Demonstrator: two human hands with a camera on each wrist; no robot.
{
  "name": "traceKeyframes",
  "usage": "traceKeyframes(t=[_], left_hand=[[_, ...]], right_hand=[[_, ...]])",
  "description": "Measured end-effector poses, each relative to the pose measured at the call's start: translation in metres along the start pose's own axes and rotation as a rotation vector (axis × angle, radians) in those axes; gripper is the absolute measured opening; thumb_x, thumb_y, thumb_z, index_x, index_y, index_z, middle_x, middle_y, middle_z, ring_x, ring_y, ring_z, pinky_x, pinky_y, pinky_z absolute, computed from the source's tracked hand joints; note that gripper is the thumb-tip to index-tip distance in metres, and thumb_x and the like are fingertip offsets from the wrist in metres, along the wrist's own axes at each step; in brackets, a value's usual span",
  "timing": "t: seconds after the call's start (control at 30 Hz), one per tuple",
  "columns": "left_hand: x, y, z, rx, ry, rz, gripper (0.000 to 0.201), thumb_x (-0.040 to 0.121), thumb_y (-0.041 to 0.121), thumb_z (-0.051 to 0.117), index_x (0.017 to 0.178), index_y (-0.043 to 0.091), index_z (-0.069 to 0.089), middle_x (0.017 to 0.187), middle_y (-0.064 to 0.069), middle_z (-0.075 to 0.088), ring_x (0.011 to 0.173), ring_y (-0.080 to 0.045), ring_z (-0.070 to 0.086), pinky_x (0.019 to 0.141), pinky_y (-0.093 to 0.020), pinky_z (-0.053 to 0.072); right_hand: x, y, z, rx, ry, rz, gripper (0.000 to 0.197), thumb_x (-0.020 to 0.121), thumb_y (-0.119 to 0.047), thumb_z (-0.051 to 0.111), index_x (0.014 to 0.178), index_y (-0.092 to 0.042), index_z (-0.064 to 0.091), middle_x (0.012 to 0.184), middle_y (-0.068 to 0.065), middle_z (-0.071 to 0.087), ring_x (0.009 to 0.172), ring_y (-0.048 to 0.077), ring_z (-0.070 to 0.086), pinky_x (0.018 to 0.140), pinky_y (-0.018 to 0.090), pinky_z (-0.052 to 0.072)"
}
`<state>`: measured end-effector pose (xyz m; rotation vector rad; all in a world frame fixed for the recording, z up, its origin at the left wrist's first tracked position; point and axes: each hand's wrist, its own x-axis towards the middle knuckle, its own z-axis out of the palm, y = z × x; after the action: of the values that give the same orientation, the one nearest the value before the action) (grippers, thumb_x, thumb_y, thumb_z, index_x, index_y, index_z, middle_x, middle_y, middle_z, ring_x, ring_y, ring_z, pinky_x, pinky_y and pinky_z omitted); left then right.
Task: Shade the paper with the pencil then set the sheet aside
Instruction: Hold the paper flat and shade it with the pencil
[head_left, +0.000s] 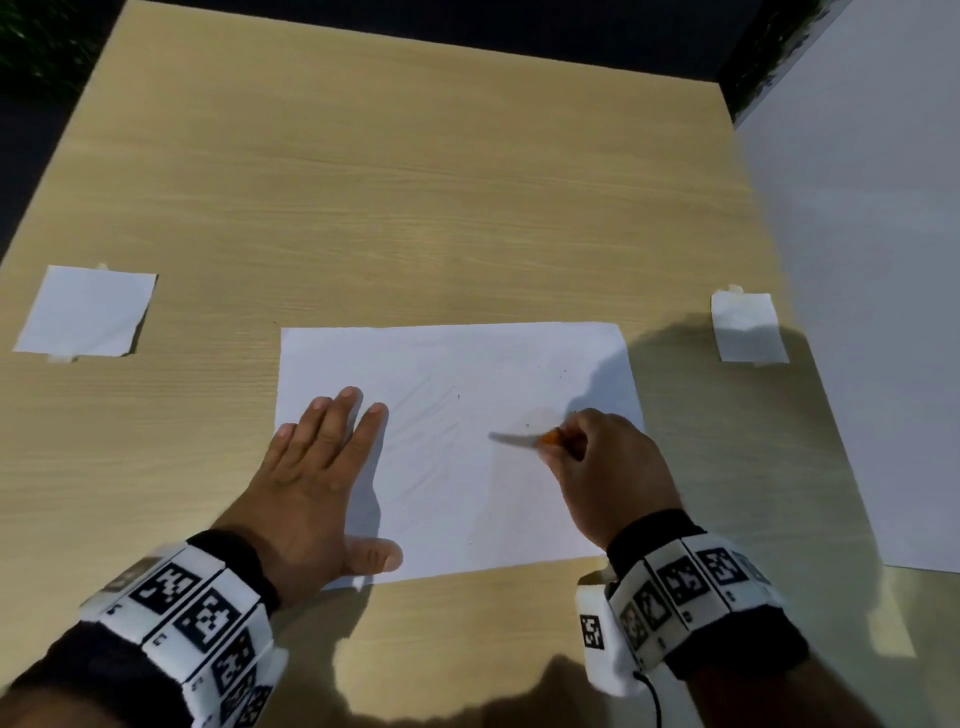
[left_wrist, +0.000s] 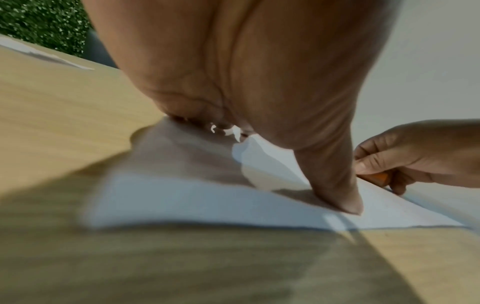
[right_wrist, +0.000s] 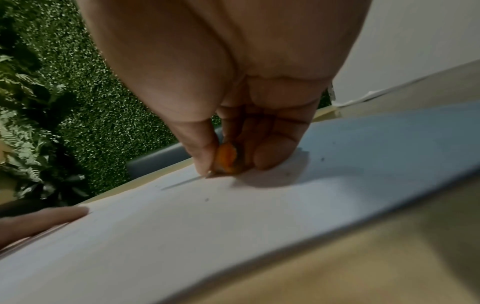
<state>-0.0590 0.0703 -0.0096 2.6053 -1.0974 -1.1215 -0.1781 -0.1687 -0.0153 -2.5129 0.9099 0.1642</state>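
Observation:
A white sheet of paper (head_left: 457, 415) lies flat on the wooden table (head_left: 395, 197), near its front edge. My left hand (head_left: 322, 457) presses flat on the sheet's left part, fingers straight and thumb spread toward the near edge. My right hand (head_left: 602, 462) pinches a short orange pencil (head_left: 549, 437) low over the sheet's right half, its blurred tip pointing left onto the paper. In the right wrist view the orange pencil (right_wrist: 226, 157) sits between thumb and curled fingers, its tip at a faint grey stroke on the sheet (right_wrist: 182, 216). The left wrist view shows my thumb pressing the paper (left_wrist: 197, 201).
A small taped white paper square (head_left: 85, 310) lies at the table's left. A smaller taped paper slip (head_left: 748, 326) lies at the right. A white wall or panel (head_left: 872, 260) rises along the table's right side. Dark floor lies beyond the far edge.

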Motion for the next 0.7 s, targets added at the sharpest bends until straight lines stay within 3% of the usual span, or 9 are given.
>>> traceKeyframes(t=[0.1,0.2,0.33,0.4,0.5,0.6,0.7], left_hand=[[-0.002,0.005,0.009,0.03,-0.018,-0.004,0.124,0.064,0.086,0.047,0.13,0.036,-0.045,0.134,0.011,-0.057,0.127,-0.009,-0.05,0.108,-0.032,-0.026],[0.0,0.01,0.016,0.042,-0.014,-0.027,0.127,0.062,0.086,0.047,0.127,0.036,-0.05,0.131,0.01,-0.06,0.123,-0.009,-0.054,0.108,-0.035,-0.028],[0.002,0.011,0.018,0.058,-0.004,-0.048,0.121,0.047,0.086,0.023,0.126,0.033,-0.051,0.135,0.006,-0.058,0.123,-0.012,-0.053,0.096,-0.03,-0.038],[0.002,0.012,0.017,0.051,-0.002,-0.049,0.117,0.045,0.081,0.017,0.126,0.031,-0.051,0.139,0.003,-0.055,0.125,-0.015,-0.052,0.093,-0.028,-0.04],[0.001,0.01,0.016,0.044,-0.025,-0.024,0.127,0.047,0.094,0.026,0.126,0.033,-0.051,0.133,0.006,-0.06,0.125,-0.015,-0.053,0.096,-0.03,-0.038],[0.002,0.009,0.015,0.03,-0.035,-0.009,0.13,0.045,0.099,0.027,0.126,0.034,-0.052,0.132,0.007,-0.061,0.123,-0.013,-0.055,0.097,-0.031,-0.038],[0.002,0.01,0.015,0.022,-0.041,-0.004,0.13,0.043,0.1,0.023,0.125,0.034,-0.052,0.132,0.006,-0.061,0.122,-0.013,-0.055,0.099,-0.033,-0.037]], right_hand=[[-0.001,-0.003,-0.007,-0.022,0.036,0.007,0.018,0.09,-0.039,0.054,0.094,-0.024,0.063,0.087,-0.005,0.063,0.073,0.009,0.056,0.06,0.015,0.038],[-0.023,-0.029,-0.002,0.044,-0.021,-0.093,0.017,0.09,-0.038,0.055,0.087,-0.022,0.06,0.084,-0.006,0.058,0.072,0.009,0.051,0.056,0.014,0.033],[-0.067,-0.075,0.029,0.164,-0.285,-0.285,0.009,0.09,-0.03,0.054,0.081,-0.027,0.051,0.089,-0.008,0.051,0.084,0.012,0.052,0.075,0.029,0.048],[-0.072,-0.079,0.038,0.158,-0.317,-0.321,0.007,0.09,-0.029,0.05,0.085,-0.026,0.051,0.093,-0.006,0.052,0.087,0.014,0.051,0.079,0.033,0.049],[-0.06,-0.066,0.036,0.129,-0.258,-0.273,0.013,0.092,-0.032,0.049,0.087,-0.021,0.053,0.093,-0.005,0.051,0.083,0.014,0.051,0.073,0.026,0.048],[-0.035,-0.04,0.017,0.051,-0.169,-0.12,0.029,0.09,-0.038,0.053,0.067,-0.023,0.045,0.076,-0.006,0.05,0.064,0.007,0.047,0.052,0.011,0.03],[-0.03,-0.033,0.007,0.064,-0.118,-0.05,0.025,0.09,-0.039,0.055,0.071,-0.025,0.048,0.079,-0.006,0.054,0.067,0.005,0.05,0.052,0.013,0.032]])
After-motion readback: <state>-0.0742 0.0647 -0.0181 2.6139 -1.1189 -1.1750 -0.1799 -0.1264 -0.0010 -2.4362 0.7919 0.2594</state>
